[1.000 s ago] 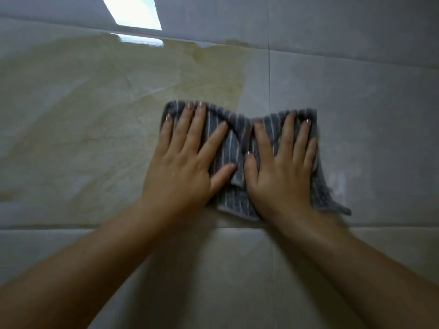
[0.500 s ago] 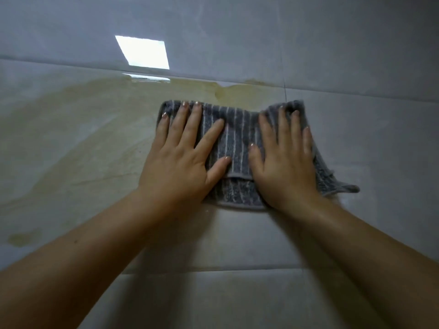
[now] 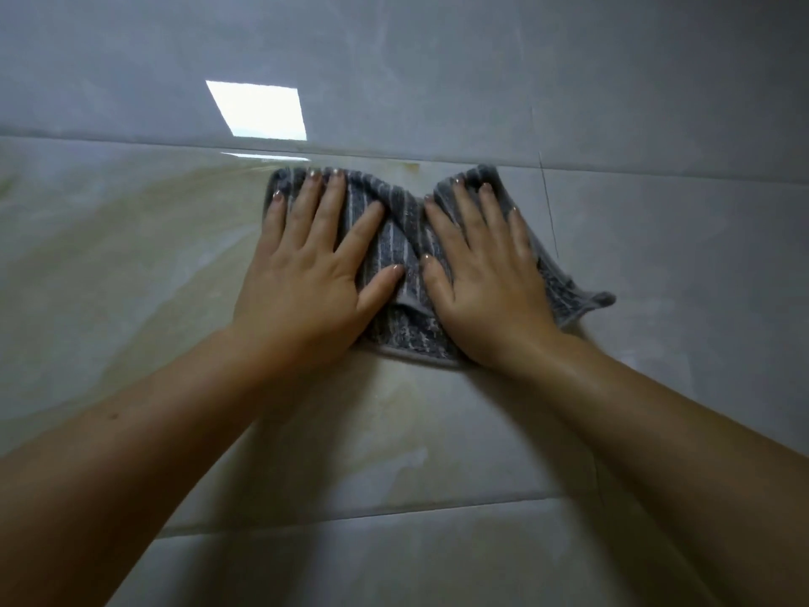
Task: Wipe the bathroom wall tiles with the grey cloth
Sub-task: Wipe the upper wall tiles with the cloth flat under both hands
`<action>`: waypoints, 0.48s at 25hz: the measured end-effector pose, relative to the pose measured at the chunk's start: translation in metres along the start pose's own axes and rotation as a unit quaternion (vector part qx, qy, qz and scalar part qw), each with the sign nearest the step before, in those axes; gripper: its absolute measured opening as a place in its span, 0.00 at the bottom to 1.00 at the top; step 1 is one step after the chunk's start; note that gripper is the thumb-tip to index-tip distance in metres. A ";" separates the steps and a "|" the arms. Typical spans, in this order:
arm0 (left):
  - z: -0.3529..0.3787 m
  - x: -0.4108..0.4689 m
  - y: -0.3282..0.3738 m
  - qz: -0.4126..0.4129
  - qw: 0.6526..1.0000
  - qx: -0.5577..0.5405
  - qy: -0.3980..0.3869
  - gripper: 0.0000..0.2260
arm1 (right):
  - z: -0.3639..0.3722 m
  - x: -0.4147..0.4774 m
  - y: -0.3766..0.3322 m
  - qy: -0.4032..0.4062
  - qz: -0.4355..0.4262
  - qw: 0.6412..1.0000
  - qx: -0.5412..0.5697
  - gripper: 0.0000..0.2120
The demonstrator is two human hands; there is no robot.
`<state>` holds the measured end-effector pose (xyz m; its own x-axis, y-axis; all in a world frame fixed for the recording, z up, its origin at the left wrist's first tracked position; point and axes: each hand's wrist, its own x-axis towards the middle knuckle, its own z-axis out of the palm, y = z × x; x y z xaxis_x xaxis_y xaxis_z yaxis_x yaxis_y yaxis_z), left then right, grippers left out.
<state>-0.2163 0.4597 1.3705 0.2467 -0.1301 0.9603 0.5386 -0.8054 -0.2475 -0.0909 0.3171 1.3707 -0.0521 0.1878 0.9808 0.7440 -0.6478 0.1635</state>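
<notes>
Glossy wall tiles (image 3: 678,278) show a yellowish stain (image 3: 153,265). Your left hand (image 3: 306,282) and right hand (image 3: 486,295) press the grey cloth (image 3: 394,230) flat, each grip wide.

The single view comes from the person's head, close to the wall tiles (image 3: 678,278) and facing them nearly head-on, so the tiles fill the frame and the wide lens bows their joints. Both forearms enter from 7 and 5 o'clock and meet just above centre. There the left hand (image 3: 306,273) and right hand (image 3: 486,286) lie flat on the grey cloth (image 3: 394,238), with a bright reflected patch (image 3: 258,109) toward 11 o'clock.
</notes>
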 end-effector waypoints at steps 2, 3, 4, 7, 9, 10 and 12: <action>-0.001 0.007 0.004 0.013 1.000 -0.003 -0.006 0.34 | -0.006 0.000 0.018 -0.021 0.062 0.998 -0.011 0.30; -0.002 0.019 0.004 0.015 1.000 -0.004 -0.006 0.34 | -0.008 0.009 0.023 -0.032 0.104 0.994 -0.011 0.30; -0.003 0.034 0.002 0.012 1.000 -0.006 -0.006 0.34 | -0.010 0.023 0.023 -0.038 0.138 0.990 -0.006 0.30; -0.006 0.065 -0.018 -0.006 1.000 -0.009 -0.012 0.32 | -0.007 0.064 -0.004 -0.020 0.143 0.989 0.018 0.30; -0.006 0.057 -0.034 -0.006 1.000 0.002 -0.004 0.33 | -0.003 0.069 -0.028 -0.003 0.085 0.996 0.020 0.29; -0.006 0.047 -0.039 -0.005 1.000 0.004 0.002 0.34 | 0.000 0.063 -0.037 0.002 0.052 0.999 0.016 0.28; -0.005 0.022 -0.034 -0.005 1.000 0.003 0.004 0.35 | 0.005 0.041 -0.037 0.006 -0.008 1.000 0.011 0.28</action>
<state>-0.2335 0.4812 1.4010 0.2354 -0.1274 0.9635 0.5458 -0.8029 -0.2395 -0.1173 0.3527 1.4046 -0.0715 0.1887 0.9794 0.7573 -0.6288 0.1764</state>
